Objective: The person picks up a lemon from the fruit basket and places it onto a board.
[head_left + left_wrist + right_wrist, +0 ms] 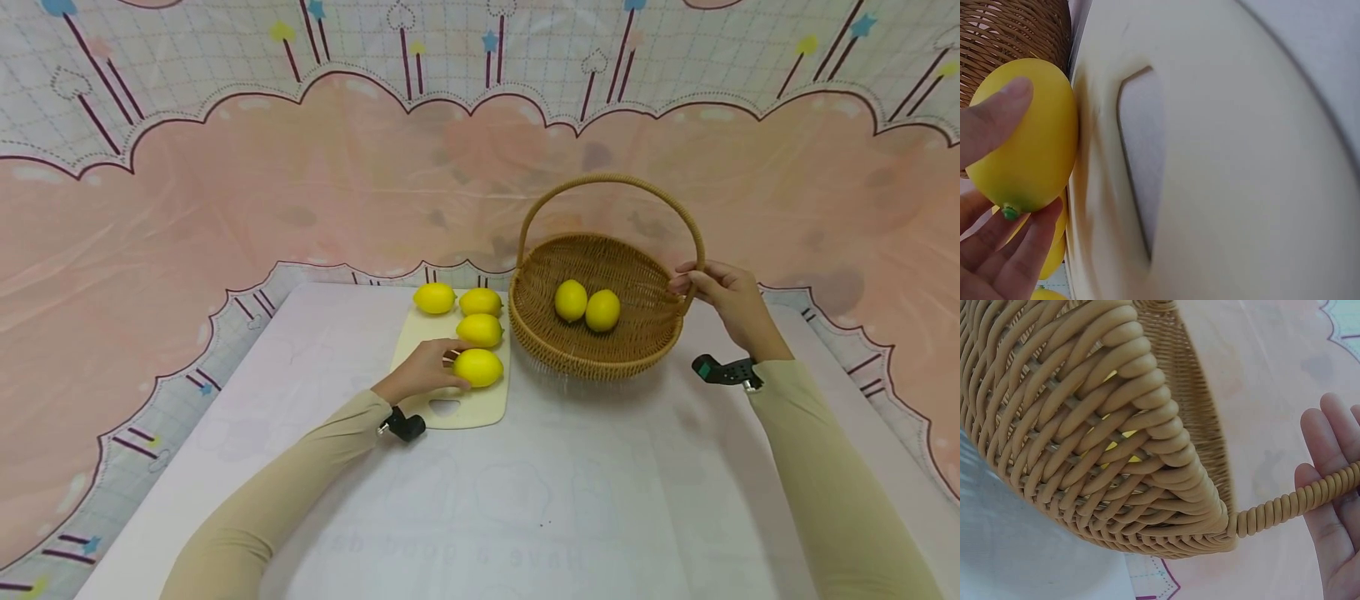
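Observation:
My left hand grips a yellow lemon, thumb on one side and fingers beneath in the left wrist view. That lemon is at the near end of a row above a cream cutting board. Several other lemons lie beyond it, toward the board's far end. To the right, a wicker basket leans with its opening toward me, two lemons inside. My right hand holds the right side of its arched handle; in the right wrist view the handle crosses the fingers.
A white table covering runs under everything. Behind it hangs a pink patterned cloth. The basket's rim stands close to the board's right edge, and its handle arches high above it.

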### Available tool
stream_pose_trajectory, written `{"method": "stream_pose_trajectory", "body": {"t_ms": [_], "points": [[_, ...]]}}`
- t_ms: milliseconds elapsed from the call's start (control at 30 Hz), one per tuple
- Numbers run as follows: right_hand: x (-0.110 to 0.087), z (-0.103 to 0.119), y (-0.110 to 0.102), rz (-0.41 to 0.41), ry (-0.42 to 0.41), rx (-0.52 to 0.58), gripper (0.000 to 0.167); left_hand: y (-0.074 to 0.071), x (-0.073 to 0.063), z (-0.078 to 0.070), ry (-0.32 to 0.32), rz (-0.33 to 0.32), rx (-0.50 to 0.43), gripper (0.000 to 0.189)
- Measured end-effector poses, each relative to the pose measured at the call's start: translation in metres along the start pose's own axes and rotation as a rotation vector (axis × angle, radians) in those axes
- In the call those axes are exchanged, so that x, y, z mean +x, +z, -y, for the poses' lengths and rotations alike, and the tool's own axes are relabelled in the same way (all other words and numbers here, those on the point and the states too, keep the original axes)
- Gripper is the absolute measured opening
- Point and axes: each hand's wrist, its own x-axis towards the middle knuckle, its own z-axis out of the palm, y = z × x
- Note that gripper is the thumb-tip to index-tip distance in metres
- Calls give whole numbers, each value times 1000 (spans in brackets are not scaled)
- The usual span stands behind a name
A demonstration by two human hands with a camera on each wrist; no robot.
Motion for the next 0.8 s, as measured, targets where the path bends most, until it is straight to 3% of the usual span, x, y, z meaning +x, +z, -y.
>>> {"method": "stream_pose_trajectory", "body": {"t_ms": [167, 433, 800], "points": [[0, -1, -1, 7, -9, 27, 21, 0, 0, -1, -2, 0, -5, 65], [0, 0, -1, -2, 6, -37, 23, 0, 0, -2, 4, -3, -13, 66], [1, -1, 0, 6, -15, 30, 21, 0, 0, 1, 10, -22, 0, 66]]}}
